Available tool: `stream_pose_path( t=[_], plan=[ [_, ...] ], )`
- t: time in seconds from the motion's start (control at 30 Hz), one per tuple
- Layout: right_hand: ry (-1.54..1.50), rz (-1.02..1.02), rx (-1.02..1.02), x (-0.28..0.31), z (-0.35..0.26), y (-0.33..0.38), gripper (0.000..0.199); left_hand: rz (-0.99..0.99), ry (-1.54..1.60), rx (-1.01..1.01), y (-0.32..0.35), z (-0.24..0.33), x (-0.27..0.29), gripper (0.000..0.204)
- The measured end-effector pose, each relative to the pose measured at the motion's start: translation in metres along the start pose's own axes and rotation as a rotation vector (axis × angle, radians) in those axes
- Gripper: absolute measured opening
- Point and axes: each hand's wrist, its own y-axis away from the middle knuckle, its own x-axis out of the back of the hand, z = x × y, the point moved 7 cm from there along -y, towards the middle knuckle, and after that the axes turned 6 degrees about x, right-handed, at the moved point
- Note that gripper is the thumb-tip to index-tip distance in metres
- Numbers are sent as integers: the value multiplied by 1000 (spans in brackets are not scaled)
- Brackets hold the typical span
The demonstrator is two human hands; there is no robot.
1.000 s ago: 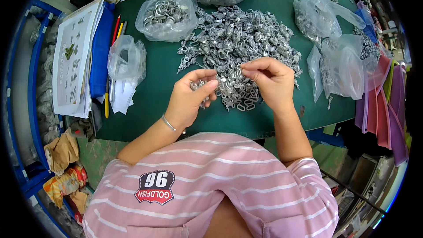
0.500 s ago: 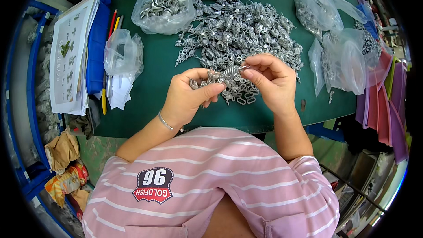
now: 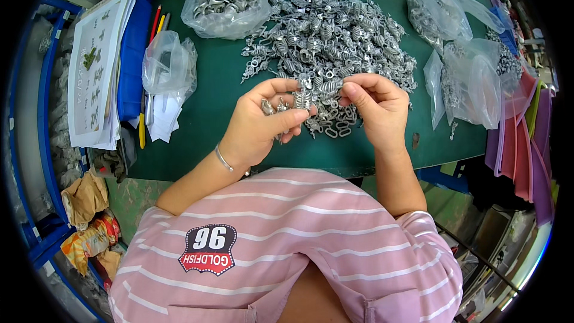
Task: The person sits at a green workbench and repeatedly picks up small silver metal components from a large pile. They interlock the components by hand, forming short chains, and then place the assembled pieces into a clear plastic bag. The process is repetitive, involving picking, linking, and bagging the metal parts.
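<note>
My left hand (image 3: pixel 254 121) is closed round several small grey metal pieces. One ribbed metal piece, shaped like a fish skeleton (image 3: pixel 303 98), stands up between its thumb and fingers. More of the pieces show in the curl of the palm. To its right, my right hand (image 3: pixel 382 110) is pinched, thumb against forefinger; whatever lies between the tips is too small to make out. Both hands are over the near edge of a big heap of similar metal pieces (image 3: pixel 335 39). Oval metal links (image 3: pixel 341 127) lie between the hands.
A clear bag of metal rings (image 3: pixel 227 6) stands behind the left hand. An empty-looking plastic bag (image 3: pixel 170 66), pencils (image 3: pixel 154 27) and a blue tray with papers (image 3: pixel 95 78) are at left. More bags of parts (image 3: pixel 469 81) lie at right on the green table (image 3: pixel 239 161).
My right hand has drawn slightly right, away from the left. The ribbed piece that was held between both hands now stands upright in the left fingers.
</note>
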Motion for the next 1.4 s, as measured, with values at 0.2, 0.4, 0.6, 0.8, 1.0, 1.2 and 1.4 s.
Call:
stream_pose_path(
  t=[0.2, 0.4, 0.6, 0.8, 1.0, 1.2, 1.4],
  plan=[
    [96, 11, 83, -2, -10, 1, 7, -20, 108, 78, -2, -4, 2, 35],
    [189, 3, 97, 2, -7, -1, 5, -39, 186, 99, -2, -1, 2, 36],
    [-113, 16, 16, 7, 1, -4, 7, 131, -164, 41, -11, -6, 15, 39],
    [-272, -91, 2, -1, 4, 1, 6, 58, -145, -1, -10, 2, 4, 39],
    [-207, -211, 26, -12, 0, 5, 7, 59, 23, -18, -11, 3, 5, 27],
    [-113, -123, -4, -13, 2, 10, 10, 116, -55, -155, -7, 8, 9, 20],
    [-6, -161, 168, -13, -6, 10, 12, 161, -152, -209, -2, 14, 6, 20]
  ],
)
